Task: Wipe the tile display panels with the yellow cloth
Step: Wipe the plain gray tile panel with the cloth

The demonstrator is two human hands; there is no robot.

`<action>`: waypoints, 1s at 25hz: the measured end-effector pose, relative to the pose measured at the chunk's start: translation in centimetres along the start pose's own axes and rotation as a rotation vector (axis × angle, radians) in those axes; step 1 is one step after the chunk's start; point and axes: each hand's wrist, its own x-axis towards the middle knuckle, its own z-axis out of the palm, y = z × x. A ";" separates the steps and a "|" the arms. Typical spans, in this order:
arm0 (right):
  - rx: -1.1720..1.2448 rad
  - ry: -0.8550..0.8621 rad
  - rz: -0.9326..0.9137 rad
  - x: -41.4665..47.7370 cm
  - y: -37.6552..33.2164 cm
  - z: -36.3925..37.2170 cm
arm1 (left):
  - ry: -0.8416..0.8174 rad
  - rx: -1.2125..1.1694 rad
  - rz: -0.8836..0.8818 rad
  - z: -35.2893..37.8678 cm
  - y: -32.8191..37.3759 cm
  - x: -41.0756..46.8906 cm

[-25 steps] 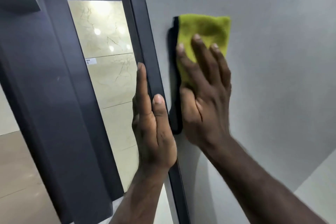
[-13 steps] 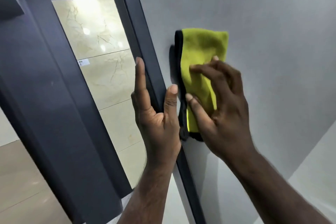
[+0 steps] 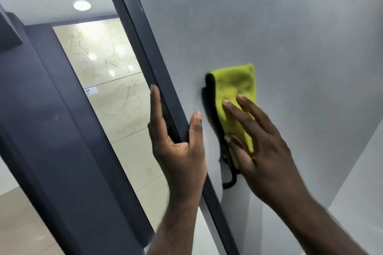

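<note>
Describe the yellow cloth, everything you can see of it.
The yellow cloth looks like fuzzy microfibre, folded into a tall pad, with a black edge down its left side and a black strip hanging at the bottom. It lies flat against the grey panel, slightly tilted, right of the dark frame. The right hand presses it there with straight fingers, hiding its lower part.

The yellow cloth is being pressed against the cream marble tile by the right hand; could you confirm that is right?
Not quite: the right hand presses the yellow cloth against the grey panel, not the cream marble tile, which stands left of the dark frame. The head view shows it.
</note>
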 end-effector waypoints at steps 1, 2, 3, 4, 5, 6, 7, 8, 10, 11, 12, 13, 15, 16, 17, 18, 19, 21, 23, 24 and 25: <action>-0.018 0.047 0.018 1.1 1.1 -0.7 | -0.016 0.010 -0.021 -0.2 0.0 0.0; -0.037 0.083 0.067 3.2 2.2 -1.6 | -0.047 0.043 -0.048 -0.4 0.2 0.0; -0.055 0.082 0.110 5.9 2.5 -2.3 | -0.082 0.107 -0.071 -0.7 0.4 0.1; -0.084 0.066 0.101 8.3 2.4 -2.9 | -0.099 0.209 -0.064 -1.0 0.7 0.4; -0.128 0.037 0.044 9.7 1.8 -3.1 | -0.094 0.356 -0.007 -1.1 1.2 0.9; -0.188 -0.003 -0.044 9.8 1.2 -3.1 | -0.083 0.537 0.100 -1.0 1.9 1.6; -0.247 -0.061 -0.130 8.9 1.0 -2.9 | -0.080 0.716 0.229 -0.8 2.5 2.4; -0.299 -0.109 -0.194 7.4 1.3 -3.0 | -0.110 0.869 0.349 -0.5 3.1 3.1; -0.325 -0.129 -0.169 6.4 4.4 -3.6 | -0.255 1.101 0.513 0.4 4.0 4.3; -0.285 -0.111 -0.090 8.0 6.3 -4.4 | -0.327 1.176 0.551 1.0 4.2 4.9; -0.218 -0.087 0.011 10.3 7.9 -5.3 | -0.387 1.231 0.568 1.6 4.2 5.5; -0.185 -0.075 0.067 13.0 8.3 -6.1 | -0.428 1.270 0.579 2.3 4.3 6.0; -0.229 -0.066 -0.038 16.3 7.6 -6.5 | -0.452 1.321 0.597 3.9 4.5 7.0; -0.287 -0.082 -0.126 16.0 7.0 -6.3 | -0.451 1.339 0.600 4.5 4.5 7.2; -0.338 -0.127 -0.192 15.0 6.6 -6.3 | -0.449 1.357 0.598 5.1 4.4 7.4; -0.368 -0.180 -0.252 13.1 7.0 -6.3 | -0.445 1.380 0.595 5.4 4.4 7.3; -0.377 -0.214 -0.284 11.2 8.2 -6.5 | -0.444 1.410 0.589 5.7 4.3 6.9; -0.348 -0.182 -0.176 11.4 11.7 -7.6 | -0.447 1.473 0.585 5.8 4.1 6.0; -0.287 -0.146 0.025 14.7 14.3 -8.2 | -0.458 1.532 0.583 6.1 3.8 5.5; -0.261 -0.126 0.059 16.5 14.0 -8.3 | -0.464 1.546 0.580 6.2 3.8 5.3; -0.267 -0.096 0.020 17.1 13.2 -7.8 | -0.466 1.550 0.578 6.3 3.8 5.3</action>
